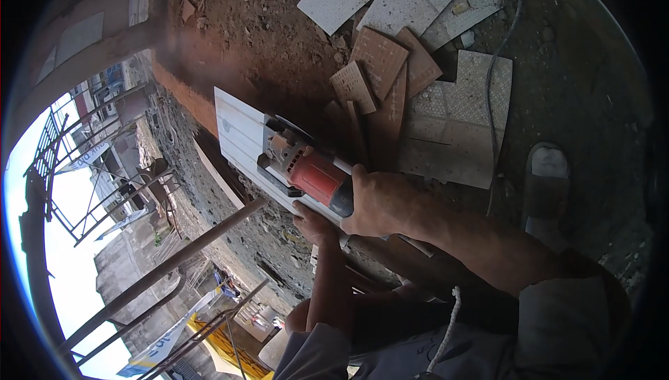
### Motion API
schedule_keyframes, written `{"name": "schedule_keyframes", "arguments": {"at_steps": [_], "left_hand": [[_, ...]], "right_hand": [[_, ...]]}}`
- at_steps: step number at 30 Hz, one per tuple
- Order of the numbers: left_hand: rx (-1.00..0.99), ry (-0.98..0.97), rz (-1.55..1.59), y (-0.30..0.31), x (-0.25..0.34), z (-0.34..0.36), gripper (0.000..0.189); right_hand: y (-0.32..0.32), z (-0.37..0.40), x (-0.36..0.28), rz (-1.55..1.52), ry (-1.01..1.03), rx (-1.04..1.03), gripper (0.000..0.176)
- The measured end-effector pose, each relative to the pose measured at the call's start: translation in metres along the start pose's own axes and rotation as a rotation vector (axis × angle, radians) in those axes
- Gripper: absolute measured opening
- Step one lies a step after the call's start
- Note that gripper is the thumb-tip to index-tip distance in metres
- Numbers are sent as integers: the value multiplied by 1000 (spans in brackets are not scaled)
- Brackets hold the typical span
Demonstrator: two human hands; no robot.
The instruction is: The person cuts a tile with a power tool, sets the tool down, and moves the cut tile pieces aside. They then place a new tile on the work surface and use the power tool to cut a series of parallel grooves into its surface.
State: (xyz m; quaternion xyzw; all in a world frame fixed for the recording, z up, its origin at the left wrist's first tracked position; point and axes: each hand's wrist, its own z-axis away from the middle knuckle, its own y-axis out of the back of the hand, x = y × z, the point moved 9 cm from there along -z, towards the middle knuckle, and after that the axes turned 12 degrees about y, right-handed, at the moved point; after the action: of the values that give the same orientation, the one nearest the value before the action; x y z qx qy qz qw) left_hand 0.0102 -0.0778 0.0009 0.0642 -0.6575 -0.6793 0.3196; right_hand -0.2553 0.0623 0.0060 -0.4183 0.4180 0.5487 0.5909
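Our right hand (376,202) is fisted round the red cutter (310,171). Left hand (313,225), fingers spread, pins the white tile (240,133) at the floor (571,87) edge. Cut prob. underway, tile not yet parted.

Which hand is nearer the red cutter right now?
Right. The right hand is wrapped round the red cutter at its rear handle. The left hand lies just beneath it, on the near edge of the white tile.

Loose tile offcuts (380,66) beyond the cutter (313,171); open floor (578,87) right.
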Motion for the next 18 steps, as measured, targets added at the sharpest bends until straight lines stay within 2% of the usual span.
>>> {"name": "schedule_keyframes", "arguments": {"at_steps": [18], "left_hand": [[-13, 25, -12, 1, -1, 1, 88]], "right_hand": [[-3, 7, 7, 16, -6, 5, 67]]}}
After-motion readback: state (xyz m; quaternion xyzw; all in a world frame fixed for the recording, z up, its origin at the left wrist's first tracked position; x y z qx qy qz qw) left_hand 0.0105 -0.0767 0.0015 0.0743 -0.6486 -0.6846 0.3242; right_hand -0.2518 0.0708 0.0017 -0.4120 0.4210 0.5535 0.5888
